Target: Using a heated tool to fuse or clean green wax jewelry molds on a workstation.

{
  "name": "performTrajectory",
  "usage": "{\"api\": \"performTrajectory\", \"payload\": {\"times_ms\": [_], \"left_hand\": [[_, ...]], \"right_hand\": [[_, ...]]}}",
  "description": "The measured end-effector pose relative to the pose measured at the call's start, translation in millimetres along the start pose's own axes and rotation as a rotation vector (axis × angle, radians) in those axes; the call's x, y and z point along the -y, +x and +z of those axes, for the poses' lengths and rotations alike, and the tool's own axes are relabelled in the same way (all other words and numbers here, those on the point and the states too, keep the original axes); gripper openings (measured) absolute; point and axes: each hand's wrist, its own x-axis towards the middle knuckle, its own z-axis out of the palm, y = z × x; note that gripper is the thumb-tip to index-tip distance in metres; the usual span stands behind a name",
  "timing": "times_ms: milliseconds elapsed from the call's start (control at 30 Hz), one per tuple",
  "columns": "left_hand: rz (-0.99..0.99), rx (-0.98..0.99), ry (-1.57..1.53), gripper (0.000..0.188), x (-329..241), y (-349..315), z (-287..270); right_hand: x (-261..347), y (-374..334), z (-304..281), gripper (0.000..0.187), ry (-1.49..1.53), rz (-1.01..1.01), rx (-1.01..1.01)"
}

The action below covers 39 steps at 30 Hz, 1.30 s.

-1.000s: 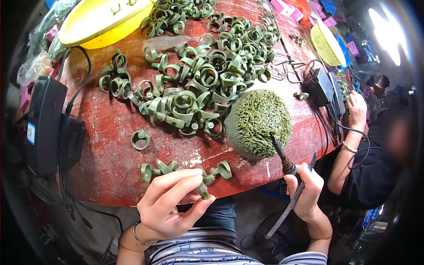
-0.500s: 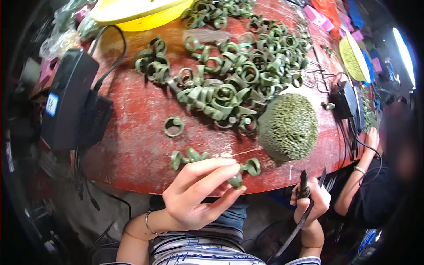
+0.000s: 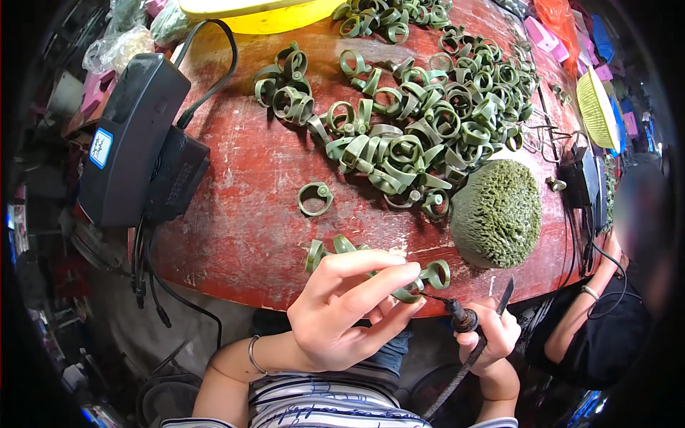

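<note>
My left hand (image 3: 353, 310) is closed in a pinch on a small green ring (image 3: 405, 295), which looks like wax, just above the near edge of the red table (image 3: 242, 235). Another green ring (image 3: 437, 274) shows right beside it, and a few more rings (image 3: 344, 245) appear behind the fingers. My right hand (image 3: 494, 334) is wrapped round a dark corded wax pen (image 3: 464, 319). Its thin tip points left and reaches the pinched ring; whether they touch I cannot tell. A dark, blade-like tool (image 3: 506, 294) also sticks up from the right hand.
Many green rings (image 3: 446, 118) lie heaped across the table, with one single ring (image 3: 315, 199) apart. A rough green block (image 3: 497, 214) stands right. Black power adapters (image 3: 135, 135) and cables are at left, a yellow basin (image 3: 285, 20) behind. Another person's arm (image 3: 581, 314) is at right.
My right hand has tilted the wax pen leftward, bringing its tip to the ring in my left hand. The view has shifted, so the table things appear further right.
</note>
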Motion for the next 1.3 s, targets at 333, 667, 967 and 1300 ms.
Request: {"api": "performTrajectory", "payload": {"times_ms": [333, 667, 967, 1300], "left_hand": [[-0.017, 0.0, -0.022, 0.044, 0.6, -0.2, 1.0], [-0.035, -0.005, -0.02, 0.043, -0.7, 0.3, -0.3], [-0.029, 0.115, 0.002, 0.048, 1.1, -0.4, -7.0], [-0.01, 0.103, 0.036, 0.047, 1.4, 1.0, -6.4]], "right_hand": [[3.1, 0.8, -0.2, 0.041, -0.016, 0.046, 0.011], [2.9, 0.7, 0.1, 0.042, 0.011, 0.046, 0.007], [0.0, -5.3, 0.1, 0.046, 0.053, 0.087, 0.001], [-14.6, -18.9, 2.6, 0.055, 0.126, 0.207, -0.246]]}}
